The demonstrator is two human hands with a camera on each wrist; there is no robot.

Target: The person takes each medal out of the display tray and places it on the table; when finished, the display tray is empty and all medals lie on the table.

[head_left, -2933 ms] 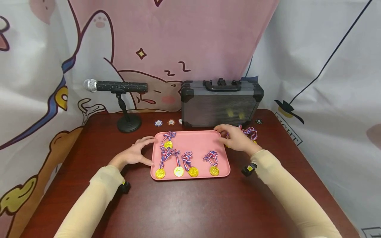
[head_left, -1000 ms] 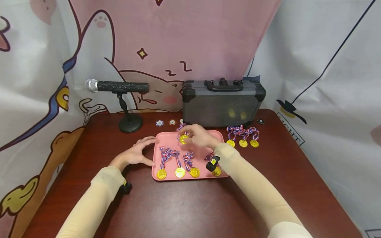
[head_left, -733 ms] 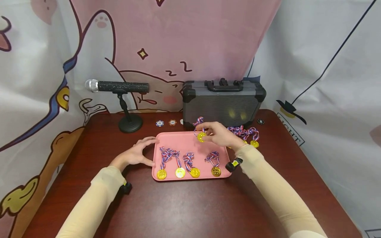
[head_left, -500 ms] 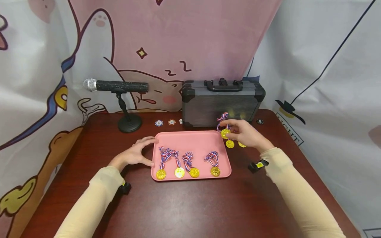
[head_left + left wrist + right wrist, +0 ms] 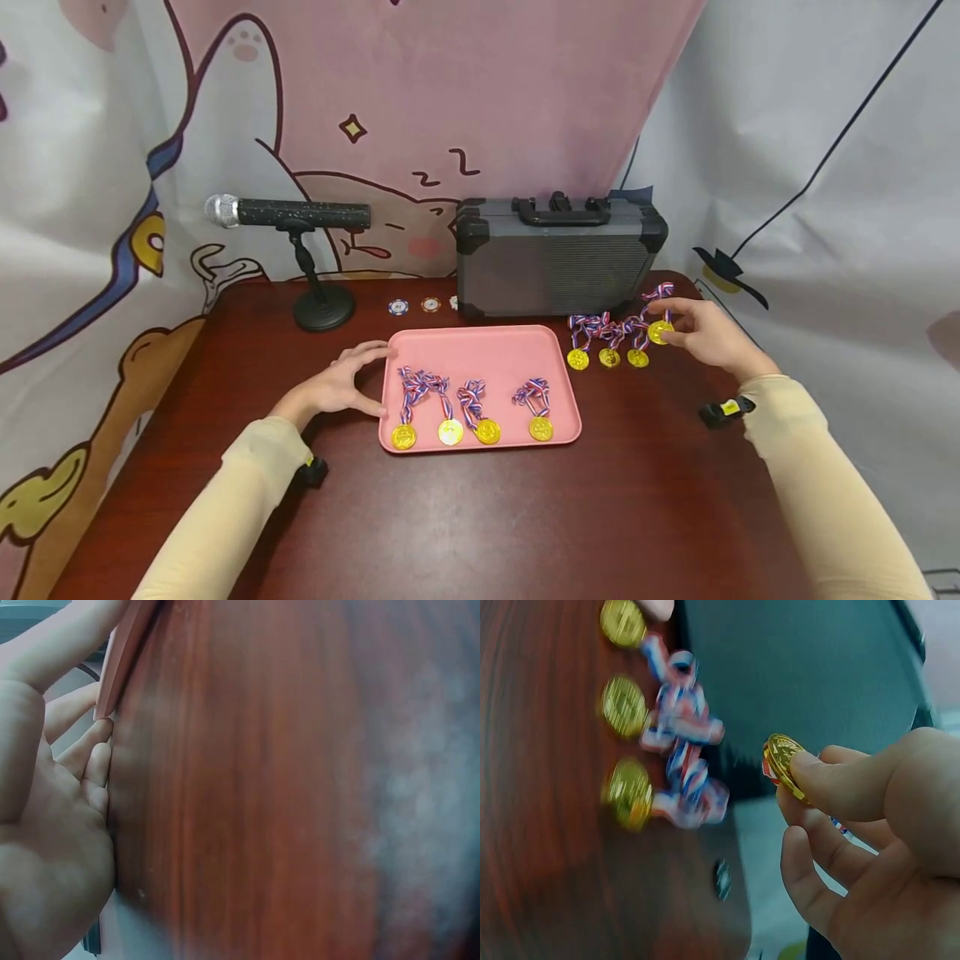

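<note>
My right hand [image 5: 708, 337] pinches a gold medal [image 5: 786, 755] between thumb and fingers, its red, white and blue ribbon gathered behind. It is at the right end of a row of three medals [image 5: 609, 357] lying on the table with bunched ribbons. My left hand [image 5: 333, 390] rests at the left side of a pink tray [image 5: 480, 350], thumb and fingers spread, fingertips at the rim. In the left wrist view the tray's edge [image 5: 124, 664] shows beside the fingers. Several medals [image 5: 487, 431] with ribbons lie along the tray's near side.
A grey case [image 5: 558, 271] stands behind the tray and the row of medals. At the back left is a microphone [image 5: 300, 214] on a stand. Poker chips [image 5: 398, 307] lie near the table's back edge, one dark chip [image 5: 721, 880] near the right corner. Printed cloth hangs behind.
My right hand took the medal from the tray's far left corner and carried it right, over the tray and past the row of medals. My left hand has stayed at the tray.
</note>
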